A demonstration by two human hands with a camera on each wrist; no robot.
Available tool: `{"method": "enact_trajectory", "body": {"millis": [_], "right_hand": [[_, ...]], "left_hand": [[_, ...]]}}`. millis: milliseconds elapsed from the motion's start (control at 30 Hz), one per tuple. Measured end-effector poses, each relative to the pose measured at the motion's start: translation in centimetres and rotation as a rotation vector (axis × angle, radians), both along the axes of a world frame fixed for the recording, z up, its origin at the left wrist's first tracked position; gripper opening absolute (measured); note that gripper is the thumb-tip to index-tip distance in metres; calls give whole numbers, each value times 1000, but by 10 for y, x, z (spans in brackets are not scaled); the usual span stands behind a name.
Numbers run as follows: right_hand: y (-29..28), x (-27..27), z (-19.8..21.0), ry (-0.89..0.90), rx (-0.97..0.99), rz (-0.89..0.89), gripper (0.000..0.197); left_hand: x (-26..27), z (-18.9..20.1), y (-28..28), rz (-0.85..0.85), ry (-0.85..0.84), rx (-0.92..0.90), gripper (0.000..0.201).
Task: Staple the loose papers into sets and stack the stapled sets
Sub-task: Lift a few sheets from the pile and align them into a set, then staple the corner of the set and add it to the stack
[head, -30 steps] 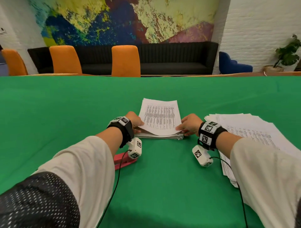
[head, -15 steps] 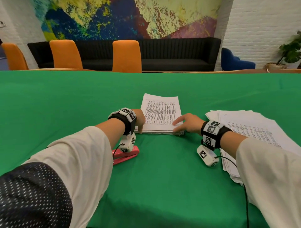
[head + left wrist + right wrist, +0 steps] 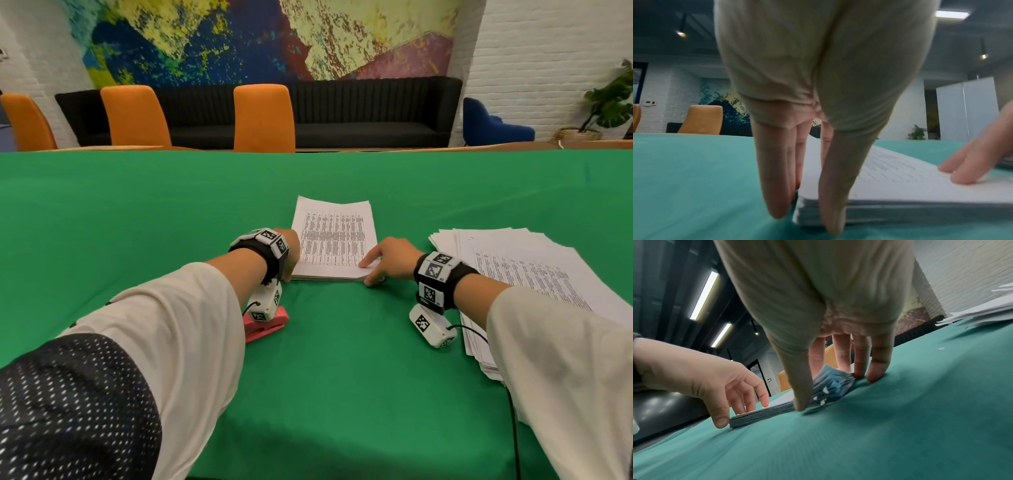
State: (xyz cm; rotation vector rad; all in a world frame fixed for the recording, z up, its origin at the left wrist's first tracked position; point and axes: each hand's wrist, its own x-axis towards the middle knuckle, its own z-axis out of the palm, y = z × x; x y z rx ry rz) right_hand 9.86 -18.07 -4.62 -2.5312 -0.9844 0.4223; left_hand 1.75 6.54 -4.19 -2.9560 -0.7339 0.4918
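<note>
A stack of printed paper sets [image 3: 335,240] lies flat on the green table [image 3: 342,359], straight ahead. My left hand [image 3: 291,251] stands at its near left corner. In the left wrist view its straight fingers [image 3: 777,186] press the stack's [image 3: 900,186] left edge, and the thumb touches the near edge. My right hand [image 3: 376,270] is at the near right corner, with the thumb [image 3: 799,394] on the near edge and the straight fingers against the right side of the stack [image 3: 764,413]. Neither hand holds anything. A red stapler [image 3: 267,329] lies under my left wrist.
A large, loosely fanned pile of loose sheets [image 3: 520,270] lies on the right, partly under my right forearm. Orange chairs [image 3: 263,120] and a black sofa stand beyond the table's far edge. Wrist camera cables trail near both forearms.
A second ago the top set lay askew on the stack, held by both hands. It now lies flat and squared, and both hands have shifted to the stack's near corners with fingers straightened.
</note>
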Motion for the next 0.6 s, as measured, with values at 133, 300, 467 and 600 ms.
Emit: {"method": "enact_trajectory", "body": {"millis": [133,300,467,600], "right_hand": [[3,0,-1,-16,-9,2,40],[6,0,-3,-36,-13,-2,39],[7,0,-3,-48,2,-13,37],[8,-2,-1,-60,0,-17,37]], "left_hand": [[3,-3,0,12,23,19,60],[4,-6,3,15,-9,22,55],[7,-7,7,15,-10,12,49],[7,-7,5,6,-13,29,48]]}}
